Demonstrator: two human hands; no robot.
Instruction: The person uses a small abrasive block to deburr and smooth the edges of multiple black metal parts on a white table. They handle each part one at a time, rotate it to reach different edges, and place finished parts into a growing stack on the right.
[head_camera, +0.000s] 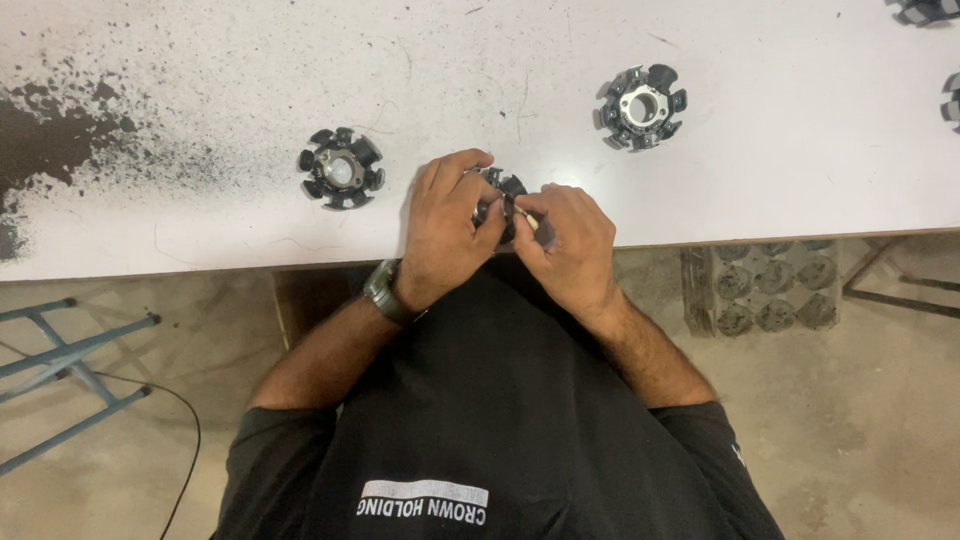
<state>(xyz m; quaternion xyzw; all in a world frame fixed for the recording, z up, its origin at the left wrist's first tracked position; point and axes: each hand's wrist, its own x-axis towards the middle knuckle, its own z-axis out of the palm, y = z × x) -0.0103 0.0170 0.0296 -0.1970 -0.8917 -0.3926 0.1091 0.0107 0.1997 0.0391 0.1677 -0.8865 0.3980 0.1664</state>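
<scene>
At the near edge of the white, scratched worktable (800, 170), a black, toothed, ring-shaped metal stator core (503, 190) is held between both hands, just above the tabletop. The left hand (445, 235), with a dark wristwatch (385, 290) worn at the wrist, is curled over the core with its fingers clamped on the core's rim. The right hand (570, 245) is pinched on the core's right side, fingertips pressed together. A second matching core (341, 168) lies just left; a third (642, 105) lies farther right. Black flaking patches (50, 130) are seen at the far left.
</scene>
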